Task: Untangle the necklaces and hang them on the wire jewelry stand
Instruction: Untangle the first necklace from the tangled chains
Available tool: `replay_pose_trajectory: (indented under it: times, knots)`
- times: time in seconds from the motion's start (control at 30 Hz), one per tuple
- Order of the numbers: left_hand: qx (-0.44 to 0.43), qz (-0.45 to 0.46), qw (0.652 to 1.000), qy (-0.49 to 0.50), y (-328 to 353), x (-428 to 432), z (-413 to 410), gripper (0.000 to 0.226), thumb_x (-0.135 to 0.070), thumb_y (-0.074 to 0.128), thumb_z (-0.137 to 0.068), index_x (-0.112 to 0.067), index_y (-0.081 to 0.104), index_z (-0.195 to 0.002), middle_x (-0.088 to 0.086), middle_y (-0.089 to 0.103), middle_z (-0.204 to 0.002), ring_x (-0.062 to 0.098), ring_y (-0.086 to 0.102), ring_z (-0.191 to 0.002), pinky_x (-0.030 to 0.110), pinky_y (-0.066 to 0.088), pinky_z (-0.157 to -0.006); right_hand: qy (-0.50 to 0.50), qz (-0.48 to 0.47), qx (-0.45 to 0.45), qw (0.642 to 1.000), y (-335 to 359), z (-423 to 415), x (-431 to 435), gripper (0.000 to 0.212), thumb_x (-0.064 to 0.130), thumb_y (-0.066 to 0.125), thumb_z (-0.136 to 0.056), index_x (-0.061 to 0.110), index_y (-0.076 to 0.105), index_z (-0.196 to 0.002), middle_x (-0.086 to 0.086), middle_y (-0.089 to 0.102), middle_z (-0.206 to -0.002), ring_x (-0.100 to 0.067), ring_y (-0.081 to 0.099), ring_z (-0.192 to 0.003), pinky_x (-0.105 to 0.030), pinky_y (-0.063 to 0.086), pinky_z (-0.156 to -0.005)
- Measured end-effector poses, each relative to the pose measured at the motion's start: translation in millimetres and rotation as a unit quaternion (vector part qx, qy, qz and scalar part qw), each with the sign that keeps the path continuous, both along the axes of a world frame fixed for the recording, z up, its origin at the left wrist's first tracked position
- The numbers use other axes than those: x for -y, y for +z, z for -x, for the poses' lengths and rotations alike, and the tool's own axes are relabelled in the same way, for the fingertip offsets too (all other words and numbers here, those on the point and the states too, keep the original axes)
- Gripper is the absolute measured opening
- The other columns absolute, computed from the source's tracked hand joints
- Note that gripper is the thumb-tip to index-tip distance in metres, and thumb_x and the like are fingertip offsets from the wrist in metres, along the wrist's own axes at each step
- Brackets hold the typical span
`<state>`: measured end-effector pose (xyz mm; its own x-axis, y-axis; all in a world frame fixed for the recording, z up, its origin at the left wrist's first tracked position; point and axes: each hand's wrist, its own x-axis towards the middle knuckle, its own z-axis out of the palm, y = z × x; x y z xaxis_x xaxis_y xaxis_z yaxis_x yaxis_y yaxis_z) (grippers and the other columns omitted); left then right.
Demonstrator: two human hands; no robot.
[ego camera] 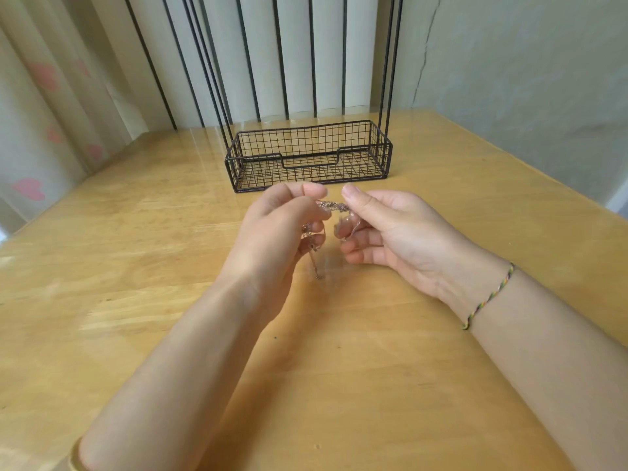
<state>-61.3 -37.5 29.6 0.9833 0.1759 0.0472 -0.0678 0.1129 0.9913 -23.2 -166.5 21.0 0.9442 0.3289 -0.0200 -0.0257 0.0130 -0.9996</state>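
Head view: the tangled necklaces (334, 206) span my two hands as a short twisted bunch, above the table (136, 283) just before the wire jewelry stand (253, 157); pulling the ends apart now would, I think, cinch the knot or snap a fine chain. My left hand (282, 229) pinches one end, lower fingers curled round dangling strands; my right hand (390, 232) pinches the other end, its remaining fingers loosely curled.

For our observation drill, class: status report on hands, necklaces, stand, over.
Left hand and right hand pinch the tangled necklaces, above the table. Wire jewelry stand behind, basket empty. Path clear.
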Motion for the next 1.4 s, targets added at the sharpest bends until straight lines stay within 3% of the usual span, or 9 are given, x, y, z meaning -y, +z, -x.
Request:
replay_pose_trajectory:
  times: [0.1, 0.23, 0.47, 0.57, 0.67, 0.83, 1.0, 1.2, 1.4]
  knots:
    - [0.008, 0.009, 1.0, -0.011, 2.7, -1.1, 0.8, 0.027, 0.005, 0.047, -0.084, -0.018, 0.062, -0.084, -0.005, 0.058, -0.065, 0.009, 0.05, -0.061, 0.023, 0.042, -0.065, 0.026, -0.058, -0.05, 0.997, 3.0, 0.0, 1.3, 0.027, 0.035, 0.058, -0.088, 0.013, 0.054, -0.073, -0.003, 0.063, -0.071, -0.016, 0.061, -0.065, -0.027, 0.053, -0.062]
    - [0.038, -0.082, 0.995, 0.035, 1.1, -1.9, 1.4, 0.025, 0.001, 0.052, -0.086, -0.021, 0.063, -0.085, -0.008, 0.059, -0.074, 0.005, 0.053, -0.067, 0.024, 0.045, -0.071, 0.035, -0.108, -0.087, 0.99, 7.2, -0.5, 4.0, 0.024, 0.034, 0.06, -0.086, 0.015, 0.053, -0.072, 0.0, 0.061, -0.065, -0.015, 0.061, -0.062, -0.032, 0.051, -0.073]
    - [0.05, -0.172, 0.979, 0.096, -0.6, -8.0, -3.3, 0.025, -0.005, 0.051, -0.09, -0.022, 0.069, -0.083, 0.001, 0.059, -0.078, 0.011, 0.045, -0.062, 0.026, 0.044, -0.066, 0.023, -0.085, -0.056, 0.995, 6.8, -3.3, 6.8, 0.012, 0.006, 0.057, -0.089, 0.013, 0.059, -0.08, 0.002, 0.044, -0.059, -0.007, 0.039, -0.047, -0.022, 0.044, -0.052]
    - [0.038, -0.132, 0.987, 0.088, 0.5, -6.9, -2.8, 0.021, -0.01, 0.053, -0.091, -0.019, 0.067, -0.079, -0.004, 0.056, -0.071, 0.009, 0.046, -0.061, 0.03, 0.045, -0.069, -0.032, 0.029, 0.038, 0.998, 6.1, -3.6, 6.0, 0.011, 0.005, 0.058, -0.087, 0.014, 0.065, -0.086, 0.008, 0.044, -0.055, -0.004, 0.037, -0.045, -0.021, 0.041, -0.053]
    - [0.027, -0.082, 0.994, 0.074, 1.5, -6.4, -2.3, 0.022, -0.011, 0.052, -0.094, -0.017, 0.064, -0.077, -0.007, 0.055, -0.068, 0.008, 0.047, -0.061, 0.027, 0.047, -0.068, -0.053, 0.071, 0.081, 0.993, 5.7, -3.6, 5.6, 0.009, 0.01, 0.062, -0.085, 0.012, 0.069, -0.091, 0.013, 0.047, -0.055, -0.001, 0.04, -0.046, -0.023, 0.04, -0.056]
    - [0.016, -0.07, 0.996, 0.059, 2.9, -6.0, -0.5, 0.023, -0.01, 0.043, -0.098, -0.016, 0.058, -0.081, 0.001, 0.061, -0.079, 0.01, 0.049, -0.061, 0.023, 0.041, -0.055, -0.046, 0.045, 0.111, 0.992, 7.6, -1.4, 6.4, 0.009, 0.01, 0.065, -0.085, 0.018, 0.068, -0.081, 0.008, 0.048, -0.061, -0.002, 0.039, -0.049, -0.024, 0.038, -0.056]
    - [0.005, -0.09, 0.996, 0.004, 2.5, -6.0, 0.8, 0.008, -0.01, 0.06, -0.089, -0.015, 0.065, -0.092, -0.002, 0.062, -0.078, 0.008, 0.048, -0.063, 0.023, 0.038, -0.057, -0.054, 0.022, 0.153, 0.986, 9.1, -0.5, 6.0, 0.011, 0.01, 0.067, -0.084, 0.02, 0.069, -0.079, -0.009, 0.051, -0.079, -0.011, 0.042, -0.065, -0.021, 0.035, -0.053]
    - [0.003, -0.117, 0.993, 0.018, -0.8, -7.2, 1.2, 0.01, -0.018, 0.062, -0.09, -0.014, 0.065, -0.082, -0.01, 0.05, -0.057, 0.009, 0.04, -0.054, 0.02, 0.035, -0.052, -0.067, 0.077, 0.197, 0.975, 8.4, -1.4, 6.4, 0.011, 0.011, 0.065, -0.086, 0.018, 0.069, -0.078, 0.004, 0.059, -0.072, 0.003, 0.044, -0.054, -0.012, 0.037, -0.056]
    - [-0.015, -0.043, 0.999, 0.009, -0.4, -3.8, 0.5, 0.019, -0.011, 0.047, -0.098, -0.014, 0.057, -0.082, -0.004, 0.063, -0.072, 0.007, 0.053, -0.062, 0.022, 0.039, -0.056, -0.034, 0.078, 0.173, 0.981, 8.5, 1.0, 4.0, 0.009, 0.003, 0.064, -0.083, 0.01, 0.071, -0.085, 0.003, 0.054, -0.062, -0.001, 0.041, -0.051, -0.013, 0.036, -0.053]
